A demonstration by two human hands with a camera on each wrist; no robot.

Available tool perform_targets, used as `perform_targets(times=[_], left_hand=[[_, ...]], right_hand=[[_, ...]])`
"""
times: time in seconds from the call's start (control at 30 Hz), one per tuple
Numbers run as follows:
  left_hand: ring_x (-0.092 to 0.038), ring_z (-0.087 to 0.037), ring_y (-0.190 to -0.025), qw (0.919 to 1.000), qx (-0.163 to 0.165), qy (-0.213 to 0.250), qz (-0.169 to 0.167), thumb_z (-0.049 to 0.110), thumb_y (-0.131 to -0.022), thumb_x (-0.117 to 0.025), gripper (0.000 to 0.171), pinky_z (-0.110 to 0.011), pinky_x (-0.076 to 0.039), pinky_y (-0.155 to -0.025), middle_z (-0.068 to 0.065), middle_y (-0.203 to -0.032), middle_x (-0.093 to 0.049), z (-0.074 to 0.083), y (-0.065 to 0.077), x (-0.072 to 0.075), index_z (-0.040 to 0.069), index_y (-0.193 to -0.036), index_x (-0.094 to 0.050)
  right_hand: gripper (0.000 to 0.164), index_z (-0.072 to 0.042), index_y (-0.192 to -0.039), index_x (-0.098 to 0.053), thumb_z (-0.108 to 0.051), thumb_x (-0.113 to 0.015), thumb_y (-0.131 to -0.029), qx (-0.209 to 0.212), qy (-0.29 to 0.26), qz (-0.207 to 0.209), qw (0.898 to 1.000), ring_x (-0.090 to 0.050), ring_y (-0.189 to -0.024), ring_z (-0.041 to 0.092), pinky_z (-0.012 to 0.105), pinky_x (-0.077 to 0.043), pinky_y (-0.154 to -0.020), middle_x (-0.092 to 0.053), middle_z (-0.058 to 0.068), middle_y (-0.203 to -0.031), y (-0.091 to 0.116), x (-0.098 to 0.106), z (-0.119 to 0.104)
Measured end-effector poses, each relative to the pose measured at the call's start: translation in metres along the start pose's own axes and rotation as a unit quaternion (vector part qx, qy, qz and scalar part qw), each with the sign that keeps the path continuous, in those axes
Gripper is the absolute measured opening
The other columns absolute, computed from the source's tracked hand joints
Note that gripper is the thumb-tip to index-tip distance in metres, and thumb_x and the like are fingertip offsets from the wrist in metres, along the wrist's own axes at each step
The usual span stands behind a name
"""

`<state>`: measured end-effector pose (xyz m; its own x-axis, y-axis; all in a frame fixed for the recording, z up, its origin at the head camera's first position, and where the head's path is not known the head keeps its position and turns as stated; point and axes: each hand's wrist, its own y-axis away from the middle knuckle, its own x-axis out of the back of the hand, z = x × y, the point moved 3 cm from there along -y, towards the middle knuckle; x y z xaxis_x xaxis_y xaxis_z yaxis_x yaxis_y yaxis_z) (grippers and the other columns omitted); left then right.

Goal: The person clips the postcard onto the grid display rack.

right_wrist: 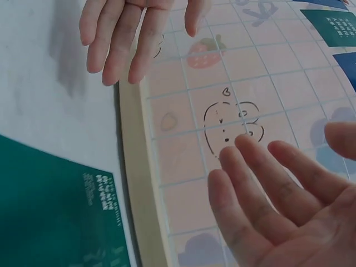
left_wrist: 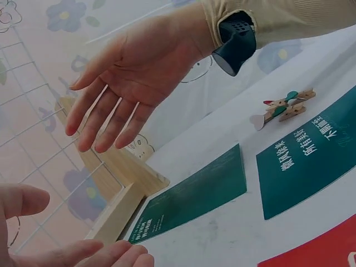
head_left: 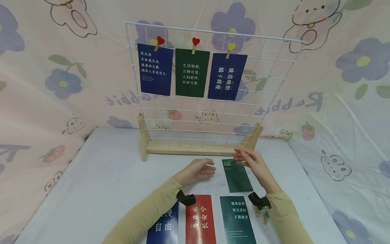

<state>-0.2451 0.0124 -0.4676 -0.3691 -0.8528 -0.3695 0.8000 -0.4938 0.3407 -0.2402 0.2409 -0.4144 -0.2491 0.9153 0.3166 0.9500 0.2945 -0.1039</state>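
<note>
On a white table [head_left: 97, 176] we see a white wire grid rack [head_left: 195, 109] in a pale wooden stand [head_left: 195, 150]. Before it we find the left hand [head_left: 199, 170] and the right hand [head_left: 254, 166], both empty, fingers loosely extended. We see a dark green rectangular card [head_left: 237, 178] lying near the right hand, and three rectangular blue and green cards [head_left: 190, 89] hanging from heart-topped wooden clips [head_left: 195, 41].

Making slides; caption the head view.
Left hand and right hand, open before a wire grid with three heart-pegged text cards.
</note>
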Motion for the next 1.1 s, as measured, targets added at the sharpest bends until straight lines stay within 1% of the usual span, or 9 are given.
perform_targets(times=[0.13,0.23,0.43,0.57,0.7,0.8,0.93,1.0,1.1], left_hand=[[-0.05,-0.042,-0.12,0.9999,0.004,0.013,0.0,0.022,-0.099,-0.049,0.05,-0.044,-0.045,-0.098,-0.033,-0.131,-0.049,-0.005,-0.003,0.0,-0.011,-0.136,-0.04],[-0.05,-0.042,-0.12,0.9997,0.009,0.02,-0.005,0.023,-0.099,-0.049,0.051,-0.045,-0.045,-0.098,-0.032,-0.131,-0.049,-0.008,-0.005,-0.001,-0.011,-0.136,-0.041],[-0.05,-0.042,-0.12,0.9994,0.015,0.031,-0.008,0.024,-0.099,-0.049,0.05,-0.047,-0.044,-0.099,-0.031,-0.131,-0.049,-0.013,-0.006,-0.004,-0.01,-0.136,-0.041],[-0.05,-0.042,-0.12,0.9991,0.018,0.037,-0.012,0.024,-0.099,-0.049,0.05,-0.048,-0.043,-0.099,-0.031,-0.131,-0.048,-0.015,-0.007,-0.007,-0.009,-0.136,-0.041],[-0.049,-0.043,-0.121,0.9987,0.021,0.043,-0.019,0.023,-0.1,-0.048,0.05,-0.049,-0.043,-0.1,-0.031,-0.131,-0.048,-0.016,-0.007,-0.011,-0.009,-0.137,-0.04],[-0.049,-0.043,-0.121,0.9984,0.024,0.048,-0.015,0.023,-0.1,-0.048,0.05,-0.049,-0.043,-0.1,-0.031,-0.131,-0.048,-0.018,-0.008,-0.012,-0.01,-0.136,-0.04],[-0.049,-0.042,-0.121,0.9978,0.028,0.059,-0.009,0.023,-0.099,-0.048,0.05,-0.048,-0.044,-0.099,-0.031,-0.13,-0.049,-0.021,-0.011,-0.013,-0.01,-0.136,-0.04],[-0.049,-0.043,-0.12,0.9976,0.028,0.062,-0.007,0.023,-0.099,-0.049,0.051,-0.048,-0.044,-0.099,-0.031,-0.13,-0.049,-0.022,-0.013,-0.014,-0.011,-0.135,-0.04],[-0.049,-0.043,-0.12,0.9972,0.031,0.068,-0.004,0.023,-0.098,-0.05,0.052,-0.047,-0.044,-0.098,-0.031,-0.13,-0.048,-0.025,-0.015,-0.017,-0.012,-0.135,-0.04]], right_hand=[[0.044,0.002,-0.134,-0.049,-0.03,-0.041,-0.104,-0.012,0.003,0.001,1.0,-0.059,-0.112,0.029,0.046,-0.047,-0.095,-0.058,0.022,-0.125,0.007,0.001,0.004],[0.045,0.002,-0.134,-0.049,-0.031,-0.04,-0.104,-0.018,0.004,0.002,1.0,-0.058,-0.113,0.03,0.042,-0.048,-0.095,-0.059,0.022,-0.124,0.012,0.003,0.008],[0.048,0.007,-0.135,-0.045,-0.03,-0.038,-0.105,-0.031,-0.006,-0.007,0.999,-0.053,-0.116,0.041,0.048,-0.047,-0.095,-0.054,0.029,-0.127,0.022,0.008,0.013],[0.05,0.008,-0.135,-0.044,-0.031,-0.039,-0.105,-0.052,-0.006,-0.014,0.999,-0.051,-0.117,0.044,0.05,-0.045,-0.096,-0.053,0.029,-0.128,0.03,0.012,0.017],[0.05,0.008,-0.135,-0.044,-0.03,-0.039,-0.105,-0.067,-0.002,-0.018,0.998,-0.05,-0.117,0.045,0.049,-0.045,-0.096,-0.053,0.029,-0.128,0.038,0.017,0.023],[0.049,0.008,-0.135,-0.044,-0.03,-0.039,-0.105,-0.075,0.002,-0.023,0.997,-0.05,-0.117,0.046,0.044,-0.047,-0.096,-0.053,0.03,-0.128,0.045,0.02,0.028],[0.05,0.008,-0.136,-0.044,-0.031,-0.039,-0.105,-0.101,0.011,-0.023,0.995,-0.051,-0.118,0.044,0.037,-0.049,-0.094,-0.053,0.029,-0.129,0.055,0.026,0.035],[0.05,0.007,-0.136,-0.044,-0.031,-0.039,-0.105,-0.117,0.014,-0.021,0.993,-0.052,-0.118,0.042,0.037,-0.049,-0.095,-0.053,0.027,-0.129,0.061,0.029,0.037],[0.051,0.007,-0.137,-0.043,-0.032,-0.039,-0.105,-0.131,0.02,-0.025,0.991,-0.052,-0.118,0.041,0.042,-0.047,-0.096,-0.053,0.026,-0.13,0.069,0.033,0.039]])
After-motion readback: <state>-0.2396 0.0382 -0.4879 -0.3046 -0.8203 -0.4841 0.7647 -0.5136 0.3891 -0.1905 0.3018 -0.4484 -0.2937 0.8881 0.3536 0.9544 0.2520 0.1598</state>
